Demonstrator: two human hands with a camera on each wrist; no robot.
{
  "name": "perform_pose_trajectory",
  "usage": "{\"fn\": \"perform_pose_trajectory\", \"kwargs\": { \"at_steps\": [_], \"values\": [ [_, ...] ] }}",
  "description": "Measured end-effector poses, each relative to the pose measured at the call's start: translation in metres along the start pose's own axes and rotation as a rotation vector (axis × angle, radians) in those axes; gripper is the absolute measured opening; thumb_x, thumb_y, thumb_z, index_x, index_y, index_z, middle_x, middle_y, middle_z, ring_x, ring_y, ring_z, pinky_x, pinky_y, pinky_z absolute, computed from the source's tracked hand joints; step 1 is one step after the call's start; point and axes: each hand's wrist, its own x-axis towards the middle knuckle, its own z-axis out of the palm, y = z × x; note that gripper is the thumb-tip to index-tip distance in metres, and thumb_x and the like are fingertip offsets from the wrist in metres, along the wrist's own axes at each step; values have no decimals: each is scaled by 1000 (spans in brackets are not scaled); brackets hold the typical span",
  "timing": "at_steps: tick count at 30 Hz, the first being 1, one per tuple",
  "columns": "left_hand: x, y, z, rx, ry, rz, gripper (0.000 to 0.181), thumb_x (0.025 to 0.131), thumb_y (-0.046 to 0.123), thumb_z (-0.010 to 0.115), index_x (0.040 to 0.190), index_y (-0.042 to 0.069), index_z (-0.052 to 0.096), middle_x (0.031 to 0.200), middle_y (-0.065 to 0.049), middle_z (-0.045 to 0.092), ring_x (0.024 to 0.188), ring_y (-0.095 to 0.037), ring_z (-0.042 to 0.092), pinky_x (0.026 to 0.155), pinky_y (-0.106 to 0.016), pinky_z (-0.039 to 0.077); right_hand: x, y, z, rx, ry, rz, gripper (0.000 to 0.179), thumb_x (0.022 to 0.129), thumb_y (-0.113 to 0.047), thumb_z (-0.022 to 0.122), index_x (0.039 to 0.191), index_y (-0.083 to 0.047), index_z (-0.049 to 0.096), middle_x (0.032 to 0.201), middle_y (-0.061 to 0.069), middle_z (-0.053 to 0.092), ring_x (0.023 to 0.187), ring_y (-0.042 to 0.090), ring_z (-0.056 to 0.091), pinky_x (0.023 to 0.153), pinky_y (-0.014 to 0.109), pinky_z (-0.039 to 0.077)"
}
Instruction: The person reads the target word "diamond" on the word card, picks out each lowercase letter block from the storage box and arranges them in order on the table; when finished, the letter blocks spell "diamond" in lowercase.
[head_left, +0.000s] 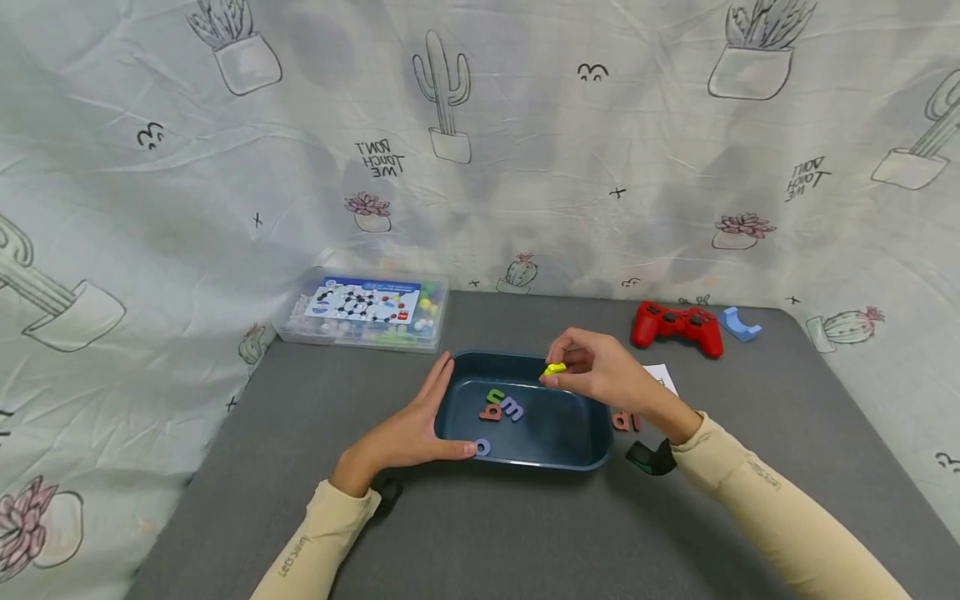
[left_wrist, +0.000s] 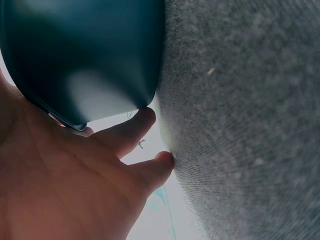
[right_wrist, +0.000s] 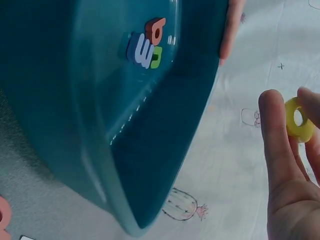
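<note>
the right hand (head_left: 603,369) pinched the yellow piece (head_left: 556,368) between thumb and fingertips, above the one o'clock side of the tray (head_left: 562,429). the left hand (head_left: 408,429), fingers straight, lay against the tray's nine o'clock end, its thumb tip just beside the purple ring (head_left: 487,448) at eight o'clock. three letters (head_left: 512,408) lay together inside, toward ten o'clock.

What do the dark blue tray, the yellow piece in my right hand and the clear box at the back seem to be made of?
Tray: probably plastic, possibly coated metal; smooth and glossy, with highlights along its walls.
Yellow piece: plastic or foam, hard to tell; evenly coloured, fairly dull finish.
Clear box: likely rigid plastic, smooth and transparent; coloured pieces show through.
</note>
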Motion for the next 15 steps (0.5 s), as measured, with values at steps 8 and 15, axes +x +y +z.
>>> {"fn": "perform_pose_trajectory", "kwargs": {
  "at_steps": [8,15],
  "values": [
    [-1,-1,0,6,6,-4,136,83,66,83,173,22,-10,178,3,-18,162,-38,8,120,-68,26,-8,5,-6,-8,73,-7,15,97,-3,79,106,-4,67,99,8,75,89,26,75,84,35,62],
    [-2,0,3,2,21,-4,137,84,61,86,172,21,-12,177,4,-18,162,-33,5,122,-64,26,-16,10,-9,-55,158,-8,14,99,-6,78,111,-6,72,101,8,71,91,29,71,81,33,61]
  ]
}}
